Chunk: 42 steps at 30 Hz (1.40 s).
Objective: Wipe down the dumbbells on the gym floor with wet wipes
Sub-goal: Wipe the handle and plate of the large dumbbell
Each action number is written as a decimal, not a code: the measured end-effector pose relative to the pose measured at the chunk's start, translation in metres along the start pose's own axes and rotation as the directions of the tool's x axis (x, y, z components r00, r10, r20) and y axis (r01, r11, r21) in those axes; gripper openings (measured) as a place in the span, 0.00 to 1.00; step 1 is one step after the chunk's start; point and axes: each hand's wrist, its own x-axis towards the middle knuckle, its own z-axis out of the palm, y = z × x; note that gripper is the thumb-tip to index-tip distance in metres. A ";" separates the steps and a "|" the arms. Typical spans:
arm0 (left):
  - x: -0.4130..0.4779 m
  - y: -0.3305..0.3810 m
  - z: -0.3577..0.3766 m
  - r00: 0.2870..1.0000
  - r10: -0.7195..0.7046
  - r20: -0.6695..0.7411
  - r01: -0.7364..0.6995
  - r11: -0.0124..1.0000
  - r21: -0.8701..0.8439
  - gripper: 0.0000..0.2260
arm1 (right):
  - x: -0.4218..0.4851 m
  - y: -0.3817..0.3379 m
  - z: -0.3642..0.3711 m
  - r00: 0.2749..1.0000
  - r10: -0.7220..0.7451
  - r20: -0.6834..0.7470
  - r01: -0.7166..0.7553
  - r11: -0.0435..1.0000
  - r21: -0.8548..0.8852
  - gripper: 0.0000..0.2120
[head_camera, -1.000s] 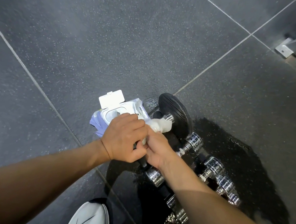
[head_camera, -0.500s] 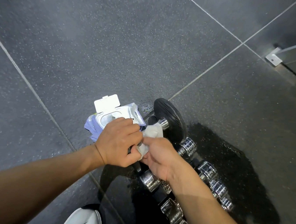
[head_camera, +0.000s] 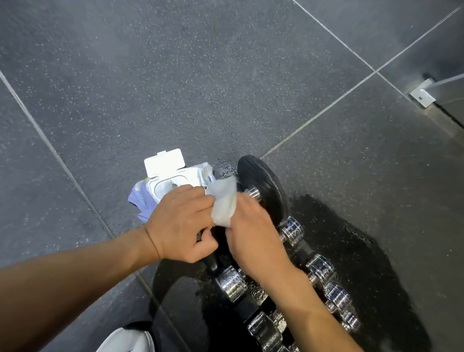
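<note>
2 hands point(head_camera: 183, 222) point(head_camera: 253, 235); fingers of both closed on wet wipe point(head_camera: 223, 203); beside dumbbell point(head_camera: 263, 190)

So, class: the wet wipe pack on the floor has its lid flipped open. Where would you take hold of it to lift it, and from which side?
Grip the wet wipe pack across its soft purple body, below the rigid dispenser frame, coming from its free left side. The open lid would flex, and the left hand and the black dumbbell crowd its right.

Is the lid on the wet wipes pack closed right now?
No, the white flip lid stands open above the wet wipes pack, beside the left hand.
</note>
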 end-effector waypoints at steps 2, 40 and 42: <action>0.000 0.001 -0.001 1.000 0.002 -0.009 -0.002 1.000 -0.008 0.05 | -0.010 0.006 0.016 0.992 -0.120 0.027 0.122 0.990 -0.071 0.32; 0.001 0.001 -0.001 1.000 0.002 -0.016 -0.002 1.000 -0.005 0.06 | 0.001 0.025 0.022 0.925 -0.366 -0.100 0.367 0.930 -0.013 0.18; 0.001 0.000 -0.001 1.000 -0.003 -0.004 0.003 1.000 -0.003 0.06 | 0.005 0.020 0.024 0.916 -0.399 -0.049 0.397 0.917 -0.044 0.17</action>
